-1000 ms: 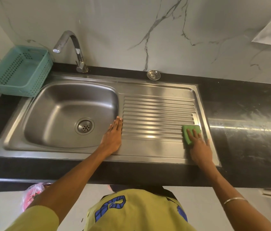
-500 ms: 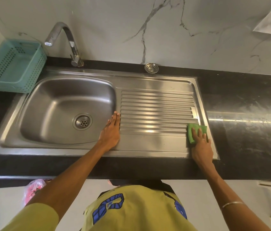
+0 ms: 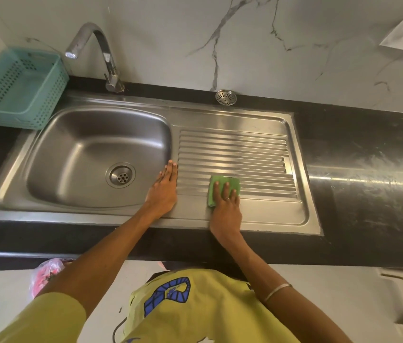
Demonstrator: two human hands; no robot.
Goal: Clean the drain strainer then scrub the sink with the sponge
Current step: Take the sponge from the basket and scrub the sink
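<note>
The steel sink (image 3: 96, 149) has a basin on the left and a ribbed drainboard (image 3: 240, 149) on the right. My right hand (image 3: 225, 206) presses a green sponge (image 3: 227, 183) flat on the near left part of the drainboard. My left hand (image 3: 163, 191) lies flat, fingers together, on the strip between basin and drainboard, holding nothing. The round metal drain strainer (image 3: 225, 97) sits on the black counter behind the drainboard, against the wall. The basin's drain hole (image 3: 120, 175) is uncovered.
A chrome tap (image 3: 101, 50) arches over the basin's back. A teal perforated basket (image 3: 17, 87) stands at the back left. Black countertop (image 3: 368, 169) runs to the right. A pink plastic bag (image 3: 44, 273) hangs below the counter edge.
My right hand has slid the sponge leftward along the near drainboard ribs, from the right edge to close beside my left hand. The left hand has stayed in place.
</note>
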